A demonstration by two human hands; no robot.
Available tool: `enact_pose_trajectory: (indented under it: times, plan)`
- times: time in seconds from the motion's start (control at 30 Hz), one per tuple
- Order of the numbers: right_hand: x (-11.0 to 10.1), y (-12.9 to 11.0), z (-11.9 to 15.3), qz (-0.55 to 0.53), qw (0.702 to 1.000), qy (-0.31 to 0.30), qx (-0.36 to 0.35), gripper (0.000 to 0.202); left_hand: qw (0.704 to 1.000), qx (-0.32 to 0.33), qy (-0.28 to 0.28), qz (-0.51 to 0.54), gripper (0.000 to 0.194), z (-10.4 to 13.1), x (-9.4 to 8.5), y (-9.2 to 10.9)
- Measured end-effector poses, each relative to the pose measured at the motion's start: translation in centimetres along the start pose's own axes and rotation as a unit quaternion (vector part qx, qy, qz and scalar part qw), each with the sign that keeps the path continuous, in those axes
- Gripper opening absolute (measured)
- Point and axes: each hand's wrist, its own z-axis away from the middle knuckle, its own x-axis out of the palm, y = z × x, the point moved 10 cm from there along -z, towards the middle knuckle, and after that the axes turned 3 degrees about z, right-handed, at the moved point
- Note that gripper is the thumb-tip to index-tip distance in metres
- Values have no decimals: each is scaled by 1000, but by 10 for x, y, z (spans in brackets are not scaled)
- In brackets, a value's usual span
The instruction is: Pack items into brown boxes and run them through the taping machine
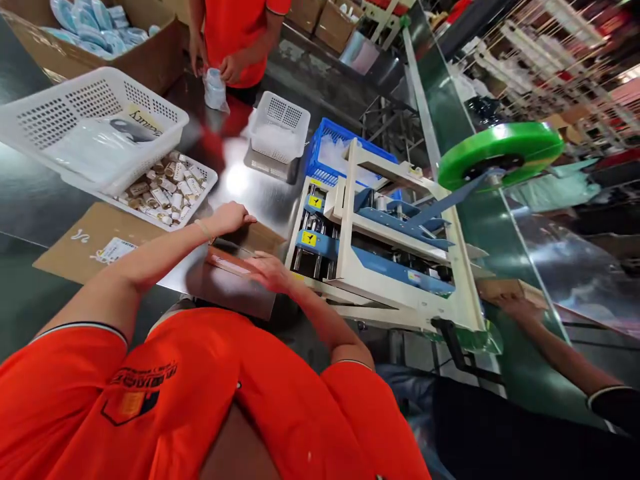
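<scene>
A small open cardboard box [261,237] sits at the near edge of the metal table, in front of my body. My left hand [230,219] is bent over its far side, with the fingers curled at the raised flap. At the near right corner, my right hand [270,271] grips the box's edge, fingers over the rim and the thumb side partly hidden. A pale strip runs along the box's near side. The inside of the box is mostly hidden from this angle. To the left of the box lies a flattened cardboard sheet [95,233] with a white label.
A white tray of small bottles [167,190] and a white basket [105,87] holding plastic bags stand left. A smaller white basket [280,123] and a blue crate [320,150] are farther back. A taping machine [400,267] stands right. Two co-workers' hands are nearby, one on another box.
</scene>
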Motion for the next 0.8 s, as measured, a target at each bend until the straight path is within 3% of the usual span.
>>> enact_pose_trajectory:
  times: [0.07, 0.13, 0.23, 0.3, 0.37, 0.47, 0.6, 0.67, 0.73, 0.8]
  plan:
    - [5, -3, -18, -129, 991, 9, 15, 50, 997, 77, -28, 6, 49, 5, 8, 8]
    - [11, 3, -35, -266, 962, 24, 54, 58, 994, 113, 3, -1, 54, 14, 2, 5]
    - [20, 16, -55, -386, 917, 42, 90, 62, 984, 49, 158, -63, 73, 30, -28, -19]
    - [20, 25, -62, -410, 904, 67, 98, 56, 974, -25, 203, -95, 62, 41, -32, -36]
    - [15, 35, -61, -421, 894, 112, 106, 51, 984, -46, 155, -76, 45, 46, -13, -44]
    - [5, 43, -54, -412, 888, 170, 112, 47, 997, 6, 77, -23, 32, 52, 19, -34]
    - [3, 40, -55, -406, 893, 147, 125, 48, 992, 122, -18, -4, 31, 64, 44, -11]
    - [0, 37, -58, -411, 893, 128, 134, 51, 990, 126, -56, -22, 28, 66, 49, -10]
    - [-11, 30, -62, -360, 917, 110, 133, 52, 994, 91, -19, -58, 25, 63, 41, -14]
    - [-32, 21, -67, -276, 949, 94, 118, 48, 992, 58, 73, -82, 22, 61, 29, -17]
